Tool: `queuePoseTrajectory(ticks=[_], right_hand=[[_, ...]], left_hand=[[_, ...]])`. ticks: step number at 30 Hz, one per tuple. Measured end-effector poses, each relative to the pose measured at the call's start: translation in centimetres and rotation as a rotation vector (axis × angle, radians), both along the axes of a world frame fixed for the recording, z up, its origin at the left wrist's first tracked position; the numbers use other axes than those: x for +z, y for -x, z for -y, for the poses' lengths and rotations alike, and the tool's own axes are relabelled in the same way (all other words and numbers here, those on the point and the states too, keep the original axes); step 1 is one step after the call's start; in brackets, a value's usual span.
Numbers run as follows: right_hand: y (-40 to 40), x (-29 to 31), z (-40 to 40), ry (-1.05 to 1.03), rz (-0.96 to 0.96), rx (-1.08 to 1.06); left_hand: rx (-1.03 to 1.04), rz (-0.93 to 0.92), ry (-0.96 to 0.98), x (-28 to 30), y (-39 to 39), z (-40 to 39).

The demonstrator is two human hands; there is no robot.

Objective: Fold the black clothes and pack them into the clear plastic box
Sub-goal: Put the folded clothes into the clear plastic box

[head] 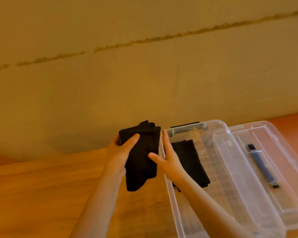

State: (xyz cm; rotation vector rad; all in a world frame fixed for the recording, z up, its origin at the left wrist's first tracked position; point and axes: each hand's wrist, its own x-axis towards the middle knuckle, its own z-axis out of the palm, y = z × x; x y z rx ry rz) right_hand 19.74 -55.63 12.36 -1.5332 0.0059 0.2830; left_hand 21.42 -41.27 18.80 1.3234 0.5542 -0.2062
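Gripped the folded black garment between left hand and right hand, above the desk beside the clear plastic box, packing under way, needing lowering alongside the packed black piece.

Two bare forearms and hands

The left hand and right hand wear no sleeves, gloves, rings or watch; both forearms are slender and uncovered.
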Motion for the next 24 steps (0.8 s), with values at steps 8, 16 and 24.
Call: queuePoseTrajectory(ticks=[8, 16, 24], right_hand=[[2.7, 0.0, 14.4, -0.344, -0.283, 0.126], [6.4, -1.5, 20.6, 0.087, -0.294, -0.205], [6.0, -4.9, 17.9, 0.605, -0.239, -0.384]], left_hand=[[-0.101, -0.206, 0.259, 2.9, 0.6, 11.9], [-0.136, -0.429, 0.208, -4.5, -0.6, 20.7], [-0.284, -0.323, -0.321, -10.3, -2.2, 23.8]])
